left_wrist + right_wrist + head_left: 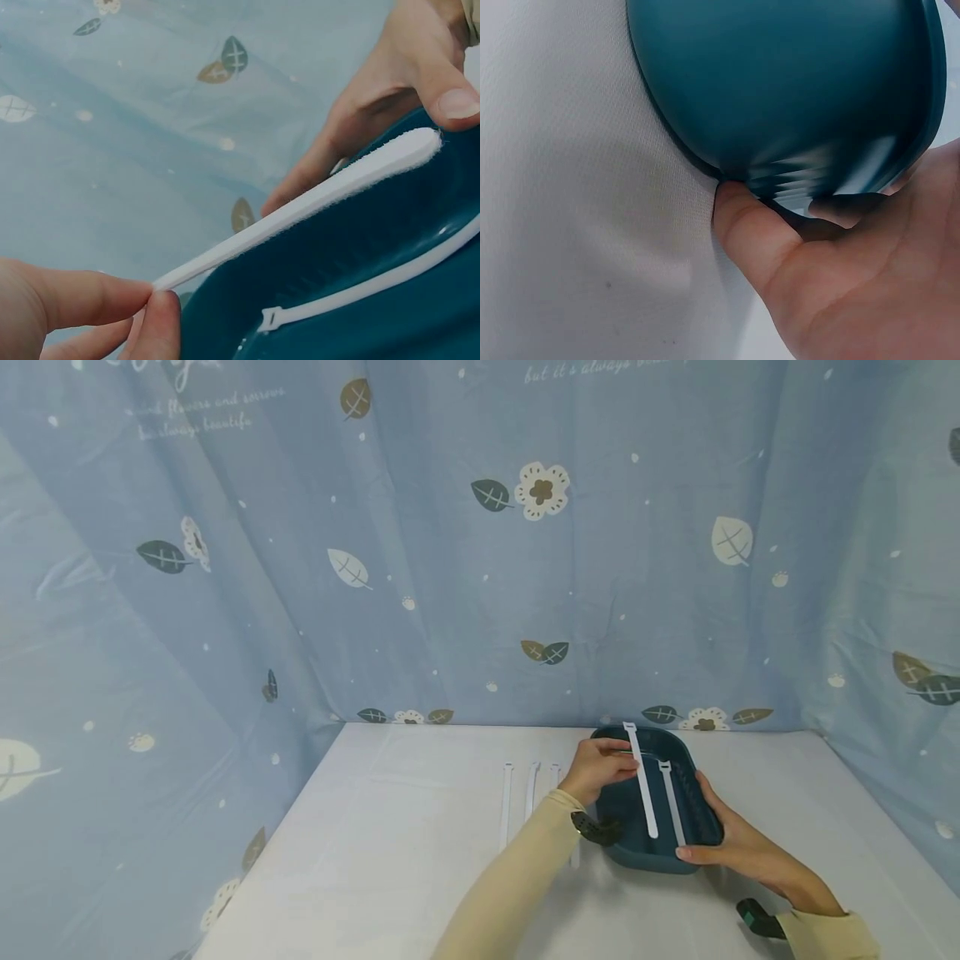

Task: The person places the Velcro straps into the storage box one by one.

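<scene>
My left hand (596,770) pinches a white hook-and-loop cable tie (643,793) near its slotted head, between thumb and fingers. The tie's fuzzy surface and rounded tail show in the left wrist view, slanting over a dark teal plastic tray (648,862). Inside the tray lies another white cable tie (360,296), its slotted head toward the far end. My right hand (738,843) grips the tray's right side, thumb at the near corner and fingers along the outer wall. Seen in the right wrist view, the thumb (754,225) presses beside some slits in the tray wall.
Left of the tray, several white ties, among them a flat one (507,806), lie in a row on the white table (390,843). My left forearm partly covers them. A blue patterned curtain (450,552) hangs behind the table and along both sides.
</scene>
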The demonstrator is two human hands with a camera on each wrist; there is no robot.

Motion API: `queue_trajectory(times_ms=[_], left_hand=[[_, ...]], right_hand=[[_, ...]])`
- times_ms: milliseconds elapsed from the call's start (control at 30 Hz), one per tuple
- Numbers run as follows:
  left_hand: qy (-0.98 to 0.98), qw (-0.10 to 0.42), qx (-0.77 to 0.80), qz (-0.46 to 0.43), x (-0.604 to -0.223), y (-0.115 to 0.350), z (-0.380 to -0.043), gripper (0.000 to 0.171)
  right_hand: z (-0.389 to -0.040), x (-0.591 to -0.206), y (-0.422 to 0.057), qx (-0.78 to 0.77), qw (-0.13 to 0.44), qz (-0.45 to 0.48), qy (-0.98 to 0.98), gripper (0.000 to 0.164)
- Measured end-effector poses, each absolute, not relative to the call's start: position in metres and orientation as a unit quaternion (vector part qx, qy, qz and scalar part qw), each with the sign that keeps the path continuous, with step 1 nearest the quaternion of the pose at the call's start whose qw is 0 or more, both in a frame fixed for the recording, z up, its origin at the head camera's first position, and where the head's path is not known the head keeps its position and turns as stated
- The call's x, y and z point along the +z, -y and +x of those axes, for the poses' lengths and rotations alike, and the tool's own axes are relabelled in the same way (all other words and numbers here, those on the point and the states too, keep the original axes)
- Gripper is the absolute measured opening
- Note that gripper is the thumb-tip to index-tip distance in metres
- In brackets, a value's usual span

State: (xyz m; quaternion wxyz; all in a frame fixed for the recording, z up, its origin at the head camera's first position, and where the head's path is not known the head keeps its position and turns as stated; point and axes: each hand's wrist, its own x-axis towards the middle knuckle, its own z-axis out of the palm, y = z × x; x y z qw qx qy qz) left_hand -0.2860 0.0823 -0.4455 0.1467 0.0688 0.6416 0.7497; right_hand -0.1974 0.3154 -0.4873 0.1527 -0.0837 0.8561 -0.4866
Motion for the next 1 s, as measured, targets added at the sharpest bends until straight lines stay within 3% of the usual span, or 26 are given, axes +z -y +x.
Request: queue_trajectory(times_ms=[1000], left_hand=[[-0.667,0.144,0.730,0.049,-0.455,-0.104,-0.292,0.028]], right_hand=[[-0.197,-0.488,-0.317,-0.489,0.145,-0.092,-0.855,0.127]])
